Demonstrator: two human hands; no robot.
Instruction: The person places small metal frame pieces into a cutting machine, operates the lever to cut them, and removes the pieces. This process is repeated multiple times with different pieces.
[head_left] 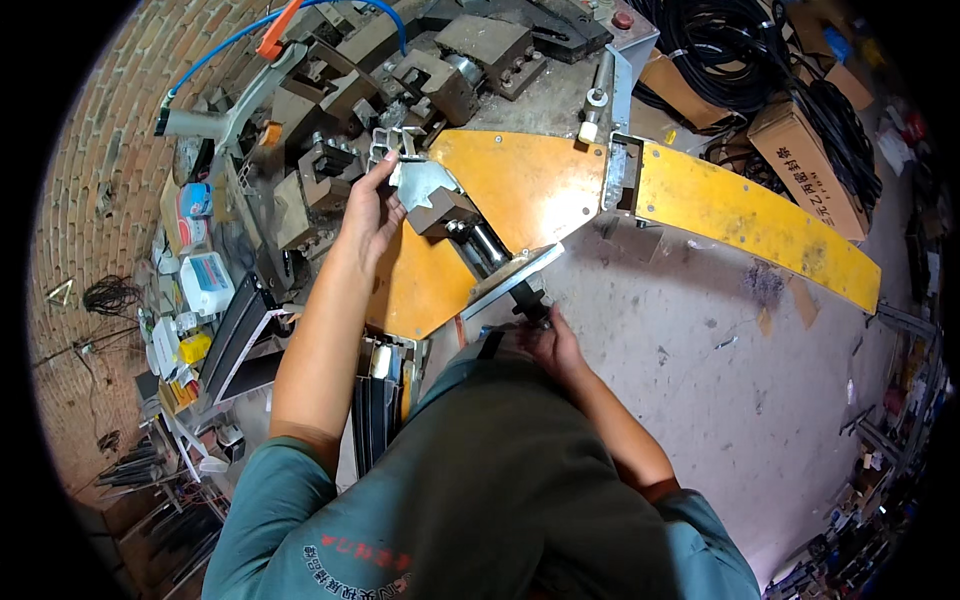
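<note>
On my feed: tan brick wall [100, 170] well left of left hand [372, 212], bowed by lens. White plastic jug [208, 283] stands between wall and that hand. Grey floor [680, 390] spreads right of right hand [553, 343], scuffed, dark smudge [765, 283] on it. Cardboard box [810, 170] farther off, beyond right hand. I see bright glare on orange-yellow tabletop [510, 165], right of left hand.
</note>
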